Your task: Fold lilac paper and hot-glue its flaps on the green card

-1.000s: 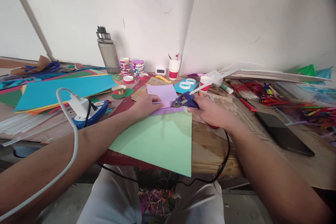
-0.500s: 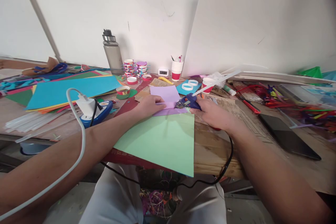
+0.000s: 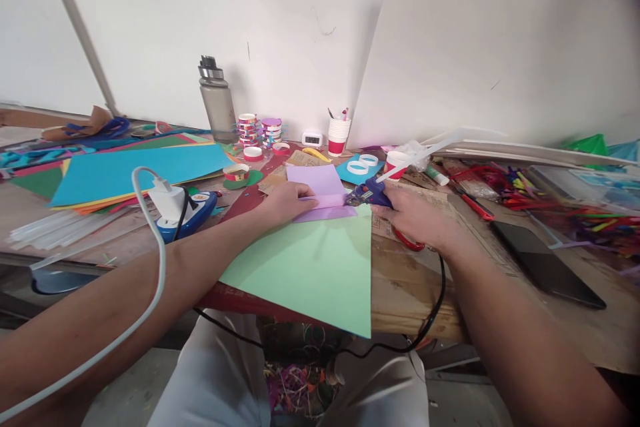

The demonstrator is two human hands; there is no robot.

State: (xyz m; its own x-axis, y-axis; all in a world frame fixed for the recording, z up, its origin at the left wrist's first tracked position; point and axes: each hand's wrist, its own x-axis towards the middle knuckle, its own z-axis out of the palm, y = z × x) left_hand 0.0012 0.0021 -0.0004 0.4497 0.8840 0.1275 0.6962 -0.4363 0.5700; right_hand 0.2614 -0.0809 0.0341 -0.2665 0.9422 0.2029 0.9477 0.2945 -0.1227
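Observation:
A blue hot glue gun (image 3: 371,193) is in the grip of my right hand (image 3: 411,212), with a long pale glue stick (image 3: 415,157) poking out of its back. Its nozzle points left, at the right end of a fold in the purple paper (image 3: 315,180). My left hand (image 3: 290,201) pinches that fold at its left part, thumb over the paper. Beneath the purple paper lies a light green sheet (image 3: 310,267), which overhangs the table's front edge. The glue gun's black cord loops down below my right wrist.
Red-handled scissors (image 3: 409,240) lie under my right hand. A phone (image 3: 547,263) and a red cutter (image 3: 477,205) lie to the right. Left are a blue power strip (image 3: 200,217) and coloured sheets (image 3: 140,170). Behind stand a bottle (image 3: 217,103), paper cups (image 3: 339,137) and a small clock (image 3: 313,139).
My right hand has drawn the glue gun a little to the right, along the fold toward its right end. The left hand keeps its pinch on the purple paper.

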